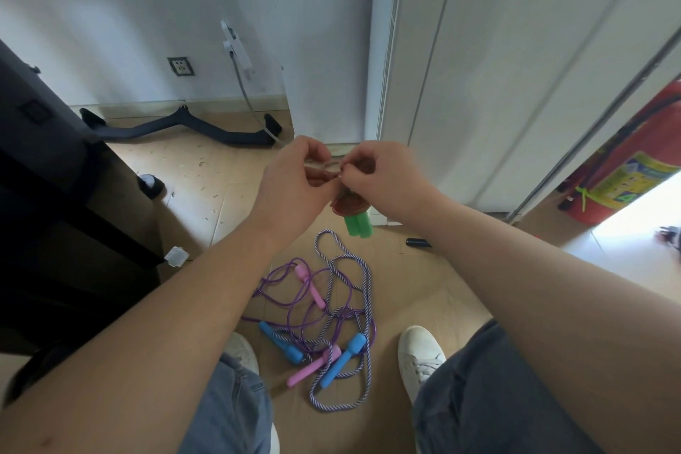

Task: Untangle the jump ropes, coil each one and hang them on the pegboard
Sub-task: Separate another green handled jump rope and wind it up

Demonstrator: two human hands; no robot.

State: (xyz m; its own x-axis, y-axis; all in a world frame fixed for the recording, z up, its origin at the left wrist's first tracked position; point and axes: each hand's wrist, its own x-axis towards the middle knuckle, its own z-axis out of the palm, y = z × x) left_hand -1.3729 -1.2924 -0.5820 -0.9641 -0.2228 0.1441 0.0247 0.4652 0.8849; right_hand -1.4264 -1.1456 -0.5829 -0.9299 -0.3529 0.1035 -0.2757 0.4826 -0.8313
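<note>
The left hand point(294, 182) and right hand point(385, 177) pinch a coiled reddish rope point(348, 206), its green handles point(358, 226) hanging below. On the floor point(427, 291) a purple rope point(317, 292) and a striped rope point(367, 287) lie tangled together.

Reddish rope coil point(348, 209) mostly hidden, extinguisher point(626, 173) cut by edge

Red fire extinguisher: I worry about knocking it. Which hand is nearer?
Right. The right hand is left of the fire extinguisher, across the white panel; the left hand lies further left. Both pinch the green-handled rope.
</note>
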